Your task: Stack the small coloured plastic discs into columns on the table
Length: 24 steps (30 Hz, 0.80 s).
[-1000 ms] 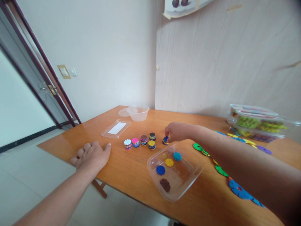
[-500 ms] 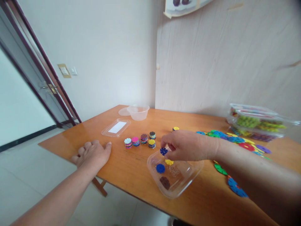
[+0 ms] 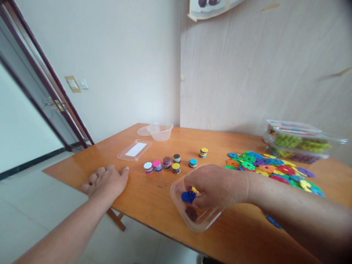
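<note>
My right hand point(image 3: 217, 185) reaches down into a clear plastic tray point(image 3: 180, 216). Its thumb and fingers pinch a dark blue notched disc point(image 3: 192, 196), which overlaps another blue disc point(image 3: 184, 197) in the tray. A brown disc point(image 3: 191, 213) lies nearer the front, and a yellow disc point(image 3: 194, 190) is partly hidden behind my fingers. On the table's left edge rests my left hand point(image 3: 108, 182), empty, thumb apart from the loosely bent fingers. Beyond the tray stand several short stacks of discs, among them a yellow-topped stack point(image 3: 176, 168) and a light-blue-topped stack point(image 3: 193, 163).
Larger coloured discs point(image 3: 264, 167) lie in a loose pile at right, partly behind my forearm. Clear boxes point(image 3: 305, 141) stand at the back right. A translucent bowl point(image 3: 161, 132) and a clear lid point(image 3: 123, 154) with a white label are at the back left.
My right hand has lowered from the tray's far rim into the tray with the blue disc. The light-blue-topped stack and more of the pile now show. My left hand stays in place.
</note>
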Each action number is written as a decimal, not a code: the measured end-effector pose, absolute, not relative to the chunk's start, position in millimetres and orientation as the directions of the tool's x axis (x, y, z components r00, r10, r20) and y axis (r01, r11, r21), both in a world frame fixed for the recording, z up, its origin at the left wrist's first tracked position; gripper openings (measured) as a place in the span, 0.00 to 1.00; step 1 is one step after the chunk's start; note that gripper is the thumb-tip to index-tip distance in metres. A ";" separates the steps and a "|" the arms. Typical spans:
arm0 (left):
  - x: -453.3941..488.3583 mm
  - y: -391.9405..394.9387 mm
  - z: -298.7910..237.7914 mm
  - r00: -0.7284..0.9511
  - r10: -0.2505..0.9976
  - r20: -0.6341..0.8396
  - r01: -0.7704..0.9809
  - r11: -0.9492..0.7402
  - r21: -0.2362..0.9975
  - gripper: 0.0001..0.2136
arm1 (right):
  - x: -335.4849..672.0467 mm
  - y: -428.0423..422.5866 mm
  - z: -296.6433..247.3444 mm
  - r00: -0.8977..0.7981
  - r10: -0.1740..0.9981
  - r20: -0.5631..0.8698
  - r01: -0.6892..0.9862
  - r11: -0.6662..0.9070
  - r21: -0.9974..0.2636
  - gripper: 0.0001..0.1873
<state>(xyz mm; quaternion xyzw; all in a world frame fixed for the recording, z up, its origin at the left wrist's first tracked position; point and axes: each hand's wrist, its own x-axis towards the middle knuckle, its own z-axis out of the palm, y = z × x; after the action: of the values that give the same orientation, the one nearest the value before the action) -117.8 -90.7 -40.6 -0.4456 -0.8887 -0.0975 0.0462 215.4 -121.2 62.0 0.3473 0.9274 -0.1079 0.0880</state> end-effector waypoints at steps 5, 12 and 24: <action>-113.1 -92.7 -35.8 -0.604 0.783 0.153 0.797 0.589 0.134 0.35 | 207.0 -123.3 57.0 -0.716 0.652 -0.249 0.680 0.733 -0.035 0.13; -111.5 -94.4 -35.7 -0.607 0.781 0.150 0.795 0.594 0.122 0.36 | 202.0 -128.0 62.3 -0.698 0.673 -0.245 0.692 0.722 0.012 0.12; -111.7 -93.9 -36.2 -0.607 0.780 0.152 0.795 0.593 0.129 0.35 | 203.5 -134.1 65.8 -0.727 0.618 -0.301 0.646 0.763 0.008 0.15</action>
<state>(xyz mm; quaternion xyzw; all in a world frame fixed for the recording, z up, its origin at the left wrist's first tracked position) -111.7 -93.9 -36.2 -0.4416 -0.8916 -0.0919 0.0395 203.5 -134.1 65.8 0.3405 0.9279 -0.0485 0.1441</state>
